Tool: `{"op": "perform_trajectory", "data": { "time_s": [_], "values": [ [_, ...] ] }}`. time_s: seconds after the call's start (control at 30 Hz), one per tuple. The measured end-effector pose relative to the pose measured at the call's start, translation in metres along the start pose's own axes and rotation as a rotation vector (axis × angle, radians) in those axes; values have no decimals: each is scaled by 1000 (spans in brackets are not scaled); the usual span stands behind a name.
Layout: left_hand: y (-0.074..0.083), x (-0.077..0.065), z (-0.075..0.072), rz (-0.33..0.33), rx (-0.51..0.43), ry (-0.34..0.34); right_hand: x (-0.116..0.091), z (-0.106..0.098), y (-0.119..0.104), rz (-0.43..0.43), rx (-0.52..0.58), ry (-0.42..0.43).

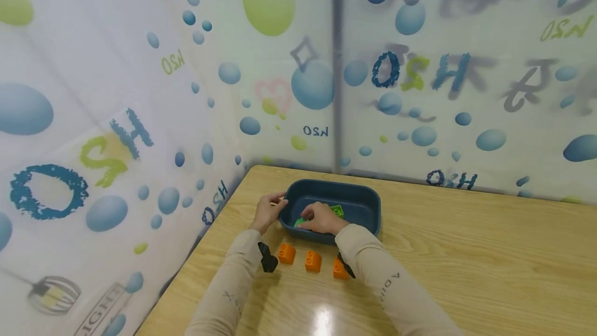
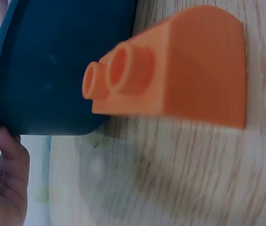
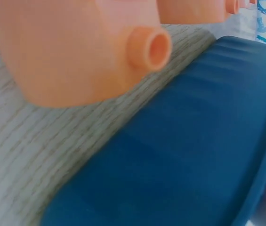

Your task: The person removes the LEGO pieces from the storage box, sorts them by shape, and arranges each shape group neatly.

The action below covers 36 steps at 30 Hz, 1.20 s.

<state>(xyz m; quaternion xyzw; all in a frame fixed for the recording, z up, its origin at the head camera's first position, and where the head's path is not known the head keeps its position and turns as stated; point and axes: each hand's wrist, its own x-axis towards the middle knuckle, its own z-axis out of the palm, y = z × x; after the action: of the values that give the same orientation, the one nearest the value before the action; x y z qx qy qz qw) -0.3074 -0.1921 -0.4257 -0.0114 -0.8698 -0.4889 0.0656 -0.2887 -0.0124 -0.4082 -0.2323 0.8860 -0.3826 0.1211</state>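
A dark blue bin [image 1: 361,191] with rounded corners stands on the table. My left hand [image 1: 267,211] pinches its left rim between thumb and fingers, as the left wrist view also shows at the bin wall [image 2: 62,84]. Reaching over the near side, my right hand [image 1: 322,218] is inside the bin, its curled fingers and thumb on a green toy building block [image 1: 300,222]. The hand partly hides that block. A lighter green block [image 1: 337,211] lies in the bin just beyond the right hand.
Three orange building blocks stand in a row before the bin: left [image 1: 286,254], middle [image 1: 313,261] and right [image 1: 340,268], the last partly behind the right wrist. The wooden table [image 1: 466,253] meets a patterned curtain [image 1: 280,66] at the back and left.
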Motion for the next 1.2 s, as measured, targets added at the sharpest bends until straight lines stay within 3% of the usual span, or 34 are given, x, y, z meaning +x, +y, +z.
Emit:
{"op": "perform_trajectory", "data": {
  "time_s": [0.43,1.2],
  "values": [
    [-2,-2,-1,24,10,-8,0,4,10,-53,-56,52],
    [-1,0,0,19,24,7,-7,-10,20,-101,79,98]
  ]
}}
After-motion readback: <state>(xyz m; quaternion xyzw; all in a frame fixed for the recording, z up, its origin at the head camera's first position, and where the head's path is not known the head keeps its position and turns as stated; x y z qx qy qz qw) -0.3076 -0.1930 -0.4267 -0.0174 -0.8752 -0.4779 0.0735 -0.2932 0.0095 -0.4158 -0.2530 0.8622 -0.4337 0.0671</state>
